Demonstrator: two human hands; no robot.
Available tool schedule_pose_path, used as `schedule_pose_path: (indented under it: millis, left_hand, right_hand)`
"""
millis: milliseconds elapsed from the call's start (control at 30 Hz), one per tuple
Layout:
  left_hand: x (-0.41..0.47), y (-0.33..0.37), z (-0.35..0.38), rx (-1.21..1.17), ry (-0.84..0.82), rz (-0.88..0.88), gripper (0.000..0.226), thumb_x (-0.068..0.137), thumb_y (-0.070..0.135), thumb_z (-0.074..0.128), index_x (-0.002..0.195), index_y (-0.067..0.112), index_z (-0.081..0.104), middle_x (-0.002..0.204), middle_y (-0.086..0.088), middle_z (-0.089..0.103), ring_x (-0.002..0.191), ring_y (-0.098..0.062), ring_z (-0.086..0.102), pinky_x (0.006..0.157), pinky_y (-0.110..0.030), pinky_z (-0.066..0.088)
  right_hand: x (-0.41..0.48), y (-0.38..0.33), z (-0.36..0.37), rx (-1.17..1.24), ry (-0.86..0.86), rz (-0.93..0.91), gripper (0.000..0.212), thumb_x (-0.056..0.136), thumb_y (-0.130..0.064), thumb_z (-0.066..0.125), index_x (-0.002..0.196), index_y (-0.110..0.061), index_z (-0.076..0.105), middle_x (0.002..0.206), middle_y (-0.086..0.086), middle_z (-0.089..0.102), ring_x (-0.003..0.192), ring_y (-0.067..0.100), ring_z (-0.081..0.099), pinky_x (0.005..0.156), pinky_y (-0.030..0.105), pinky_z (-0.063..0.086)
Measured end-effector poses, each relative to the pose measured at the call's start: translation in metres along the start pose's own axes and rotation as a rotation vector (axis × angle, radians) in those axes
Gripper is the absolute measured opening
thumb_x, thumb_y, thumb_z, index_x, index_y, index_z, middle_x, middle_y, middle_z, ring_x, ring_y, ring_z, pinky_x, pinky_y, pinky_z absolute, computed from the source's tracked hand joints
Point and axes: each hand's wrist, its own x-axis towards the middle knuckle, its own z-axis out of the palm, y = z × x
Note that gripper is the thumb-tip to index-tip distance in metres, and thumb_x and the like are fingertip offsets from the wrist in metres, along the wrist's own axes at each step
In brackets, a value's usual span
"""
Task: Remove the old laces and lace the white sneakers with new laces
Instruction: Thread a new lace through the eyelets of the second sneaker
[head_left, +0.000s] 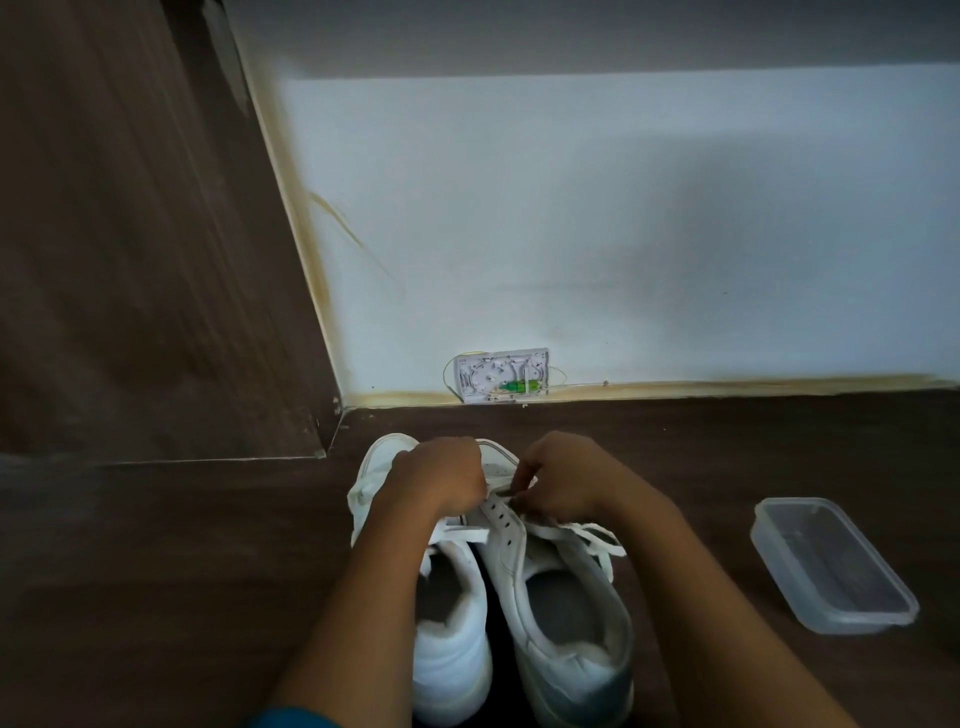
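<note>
Single wide-angle view from the head, aimed forward and down at the floor (182, 571). Close in, with left hand (439, 475) and right hand (563, 478) just below frame centre, over the sneakers (561, 670). Facing a wall (571, 234) across the upper half.

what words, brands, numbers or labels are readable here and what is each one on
None: no text is readable in this view.
white sneakers: no brand or logo shows.
lace pinched by left hand and right hand: plain.
clear plastic container: no label visible.
wall box at the skirting: any marking is too small and blurred to read.
</note>
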Motion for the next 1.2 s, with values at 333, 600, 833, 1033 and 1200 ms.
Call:
schedule_pose_path:
  millis: [333,600,833,1033,1200]
  left_hand:
    - [0.001,0.011,0.005,0.136,0.113,-0.117,0.038,0.093,0.023,0.047,0.13,0.015,0.048,0.136,-0.011,0.043,0.127,-0.03,0.035,0.1,-0.044,0.033]
    - [-0.01,0.018,-0.029,-0.38,0.102,0.0,0.038,0.095,0.041,0.045,0.074,0.013,0.057,0.077,-0.007,0.057,0.075,-0.021,0.054,0.069,-0.027,0.039]
    - [-0.034,0.007,-0.06,-1.369,0.246,0.193,0.04,0.087,0.019,0.063,0.049,0.012,0.053,0.051,-0.006,0.046,0.055,-0.02,0.046,0.066,-0.034,0.038]
    - [-0.041,-0.015,-0.067,-1.969,0.102,0.198,0.038,0.072,0.027,0.06,0.038,0.018,0.047,0.05,0.004,0.052,0.066,-0.013,0.062,0.079,-0.034,0.041]
    - [-0.053,-0.03,-0.083,-2.301,0.259,0.366,0.032,0.071,0.029,0.058,0.043,0.015,0.047,0.073,-0.004,0.068,0.083,-0.021,0.07,0.093,-0.039,0.049]
  right_hand:
    - [-0.015,-0.001,-0.003,0.333,-0.217,0.18,0.054,0.079,-0.017,0.074,0.128,-0.019,0.052,0.116,0.006,0.052,0.098,0.031,0.064,0.066,0.04,0.06]
    - [-0.018,0.004,-0.013,0.378,-0.071,0.1,0.042,0.083,-0.025,0.07,0.123,-0.016,0.059,0.102,0.005,0.063,0.081,0.023,0.063,0.064,0.03,0.053]
    - [-0.017,-0.026,-0.016,0.817,0.174,-0.323,0.015,0.087,-0.009,0.064,0.072,-0.009,0.062,0.053,-0.011,0.055,0.048,-0.001,0.049,0.053,0.015,0.04]
    - [-0.011,-0.001,-0.033,0.829,0.407,-0.094,0.029,0.082,-0.01,0.068,0.059,-0.013,0.051,0.038,-0.011,0.035,0.034,0.003,0.029,0.045,0.023,0.024]
    - [-0.013,0.011,-0.035,0.726,0.386,-0.018,0.036,0.079,-0.013,0.07,0.051,-0.017,0.049,0.04,-0.012,0.036,0.036,0.003,0.029,0.046,0.021,0.025]
